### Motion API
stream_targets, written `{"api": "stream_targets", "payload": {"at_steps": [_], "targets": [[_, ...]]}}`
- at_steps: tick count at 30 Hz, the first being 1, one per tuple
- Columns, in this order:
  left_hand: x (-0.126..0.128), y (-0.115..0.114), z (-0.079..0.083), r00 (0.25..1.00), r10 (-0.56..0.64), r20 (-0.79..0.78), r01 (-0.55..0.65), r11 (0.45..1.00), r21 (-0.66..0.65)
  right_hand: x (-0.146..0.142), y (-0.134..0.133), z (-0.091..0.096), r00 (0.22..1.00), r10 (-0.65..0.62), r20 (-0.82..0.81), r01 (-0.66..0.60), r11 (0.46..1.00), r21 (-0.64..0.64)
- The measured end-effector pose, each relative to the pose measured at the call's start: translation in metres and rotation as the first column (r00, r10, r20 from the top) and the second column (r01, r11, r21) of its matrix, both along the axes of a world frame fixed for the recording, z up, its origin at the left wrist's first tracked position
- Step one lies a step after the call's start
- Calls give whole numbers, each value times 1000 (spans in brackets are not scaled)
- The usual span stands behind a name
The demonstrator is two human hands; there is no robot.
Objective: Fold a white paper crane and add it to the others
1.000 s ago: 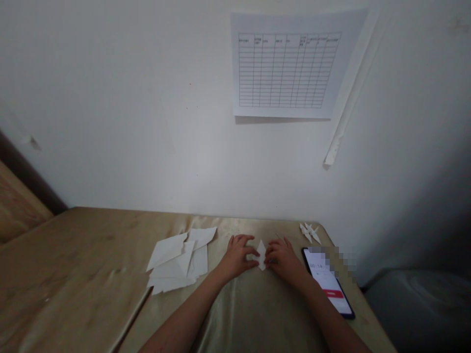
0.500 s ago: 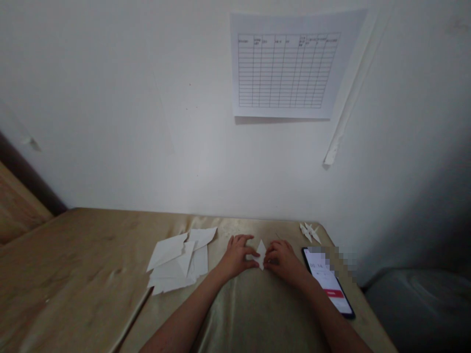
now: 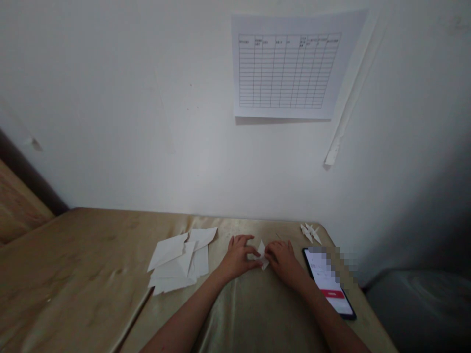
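Head view: the left hand (image 3: 237,256) and right hand (image 3: 282,259) sit close together, fingers curled, pinching a small folded paper (image 3: 262,251) near the desk's (image 3: 91,264) far edge. Its long axis runs near-to-far, tip toward the wall. Loose sheets (image 3: 180,260) lie just left, with bare desk beyond them. A phone (image 3: 331,287) lies by the right edge.

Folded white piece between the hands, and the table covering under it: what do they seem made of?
Folded piece: thin matte white paper, judging by sharp creases and a pointed tip. Table covering: probably glossy tan plastic or satin-like cloth, given its sheen and wrinkles.
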State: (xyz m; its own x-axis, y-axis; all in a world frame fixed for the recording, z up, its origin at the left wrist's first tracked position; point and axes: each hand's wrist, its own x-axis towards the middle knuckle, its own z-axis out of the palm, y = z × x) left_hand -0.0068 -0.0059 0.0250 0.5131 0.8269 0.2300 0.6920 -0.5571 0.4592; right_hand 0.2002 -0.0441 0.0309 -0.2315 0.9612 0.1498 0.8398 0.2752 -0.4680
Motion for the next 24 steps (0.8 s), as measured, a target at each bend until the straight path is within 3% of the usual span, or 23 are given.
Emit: {"api": "stream_targets", "payload": {"at_steps": [6,14,24], "targets": [[5,-1,-7,999,34,-22,-33,999,7,-1,2,-3,1000,-30,3,30,1000,9],[8,1,-9,998,57,-10,-56,998,16,9,2,5,998,55,21,-55,998,-5],[12,-2,-6,998,68,-5,-68,997,22,3,3,1,991,-31,133,24,998,50]]}}
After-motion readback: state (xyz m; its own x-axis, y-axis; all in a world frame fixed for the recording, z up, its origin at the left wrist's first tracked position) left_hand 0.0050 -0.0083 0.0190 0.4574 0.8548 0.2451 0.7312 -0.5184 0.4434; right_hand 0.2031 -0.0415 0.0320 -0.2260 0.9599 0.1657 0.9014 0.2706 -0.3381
